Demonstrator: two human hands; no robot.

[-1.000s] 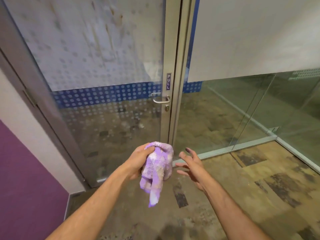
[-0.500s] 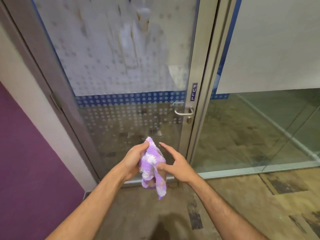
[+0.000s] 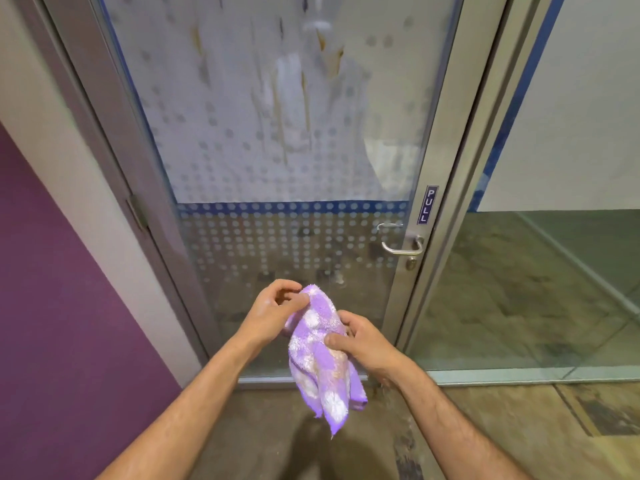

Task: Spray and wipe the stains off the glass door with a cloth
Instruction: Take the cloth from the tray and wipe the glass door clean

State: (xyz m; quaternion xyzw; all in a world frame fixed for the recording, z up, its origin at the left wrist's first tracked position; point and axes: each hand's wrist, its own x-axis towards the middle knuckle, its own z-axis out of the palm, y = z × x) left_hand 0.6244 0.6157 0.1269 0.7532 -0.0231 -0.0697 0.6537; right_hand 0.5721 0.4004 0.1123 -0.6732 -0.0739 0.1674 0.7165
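A purple and white cloth (image 3: 320, 355) hangs between both hands in front of the door's lower part. My left hand (image 3: 270, 311) pinches its top corner. My right hand (image 3: 363, 341) grips its middle from the right side. The glass door (image 3: 242, 150) fills the upper middle, frosted with a dot pattern and a blue band. Brown drip stains (image 3: 327, 57) and wet streaks run down its upper pane. No spray bottle is in view.
A metal lever handle (image 3: 401, 249) and a PULL sign (image 3: 427, 204) sit on the door's right frame. A fixed glass panel (image 3: 554, 271) stands to the right, a purple wall (image 3: 52, 306) to the left. A hinge (image 3: 138, 211) shows on the left frame.
My right hand came in from open beside the cloth and now grips it. The view shifted so the door sits more centred and closer.
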